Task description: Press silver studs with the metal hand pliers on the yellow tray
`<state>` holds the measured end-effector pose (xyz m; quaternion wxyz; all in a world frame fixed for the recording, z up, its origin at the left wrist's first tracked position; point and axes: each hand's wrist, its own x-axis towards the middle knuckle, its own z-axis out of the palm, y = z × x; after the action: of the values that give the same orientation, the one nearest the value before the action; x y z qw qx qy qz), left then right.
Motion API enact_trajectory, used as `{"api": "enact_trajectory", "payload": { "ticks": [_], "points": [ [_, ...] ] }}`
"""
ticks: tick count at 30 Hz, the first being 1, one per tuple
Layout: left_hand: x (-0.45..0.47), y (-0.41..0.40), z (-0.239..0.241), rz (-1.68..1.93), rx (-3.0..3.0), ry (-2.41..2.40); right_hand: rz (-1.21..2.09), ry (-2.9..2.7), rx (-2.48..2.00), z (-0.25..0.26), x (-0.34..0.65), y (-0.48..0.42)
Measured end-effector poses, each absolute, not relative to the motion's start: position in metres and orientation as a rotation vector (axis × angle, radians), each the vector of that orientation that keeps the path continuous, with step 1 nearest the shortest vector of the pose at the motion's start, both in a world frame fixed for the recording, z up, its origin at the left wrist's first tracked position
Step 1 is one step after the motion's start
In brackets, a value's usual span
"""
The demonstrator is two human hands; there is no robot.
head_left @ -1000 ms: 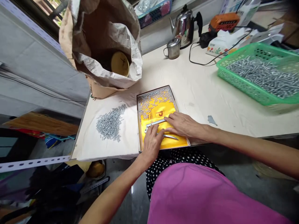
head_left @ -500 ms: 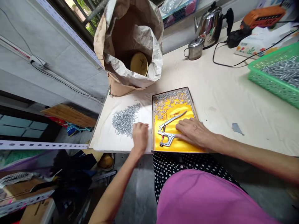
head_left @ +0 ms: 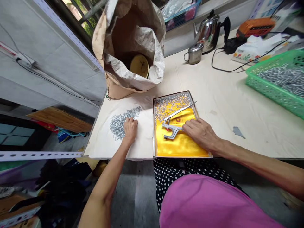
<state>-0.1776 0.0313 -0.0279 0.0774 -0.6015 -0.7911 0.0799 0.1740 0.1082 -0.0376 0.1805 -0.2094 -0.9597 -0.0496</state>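
My right hand point(head_left: 200, 132) is closed round the lower handle of silver snap pliers point(head_left: 174, 129), over a shallow tray point(head_left: 155, 139) lined with yellow cloth point(head_left: 178, 147). The pliers' jaws face left and their handles stand apart, the upper one slanting up to the right. Small metal pins point(head_left: 166, 106) lie scattered across the far end of the tray. To its left, my left hand point(head_left: 130, 129) touches the right side of a heap of small metal pins point(head_left: 117, 126) on white cloth. Its fingers are curled together, and their tips are hidden.
A large paper sack point(head_left: 118, 85) with a round yellowish container point(head_left: 139, 66) in it stands at the back left. A lidded metal cup point(head_left: 195, 54), a kettle point(head_left: 209, 33) and a cable are at the back. On the right sits a green basket point(head_left: 268, 87) of metal parts.
My left hand has moved left and away from me, from beside the tray to the heap. My right hand has closed on the pliers, whose upper handle now reaches farther right.
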Motion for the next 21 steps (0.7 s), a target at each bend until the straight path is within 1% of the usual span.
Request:
{"api": "enact_trajectory", "payload": {
  "ticks": [5, 8, 10, 12, 14, 16, 18, 21],
  "points": [
    [-0.185, 0.044, -0.028, 0.332, -1.908, -2.309, 0.039, -2.726, -0.502, -0.049, 0.177, 0.085],
    [-0.182, 0.045, -0.019, 0.217, -1.925, -2.357, 0.088, -2.764, -0.516, -0.056, 0.174, 0.084],
    [-0.169, 0.041, -0.010, -0.014, -1.888, -2.437, 0.081, -2.789, -0.560, -0.059, 0.172, 0.085],
    [-0.146, 0.032, -0.001, -0.353, -1.851, -2.576, 0.084, -2.803, -0.602, -0.061, 0.171, 0.086],
    [-0.114, 0.018, 0.007, -0.688, -1.868, -2.801, 0.108, -2.803, -0.627, -0.063, 0.171, 0.086],
    [-0.083, 0.004, 0.011, -0.940, -1.901, -3.049, 0.134, -2.803, -0.643, -0.064, 0.171, 0.085],
    [-0.057, -0.008, 0.011, -1.114, -1.878, -3.253, 0.145, -2.807, -0.658, -0.064, 0.171, 0.084],
    [-0.036, -0.016, 0.010, -1.248, -1.728, -3.435, 0.155, -2.815, -0.658, -0.064, 0.172, 0.083]
  ]
}}
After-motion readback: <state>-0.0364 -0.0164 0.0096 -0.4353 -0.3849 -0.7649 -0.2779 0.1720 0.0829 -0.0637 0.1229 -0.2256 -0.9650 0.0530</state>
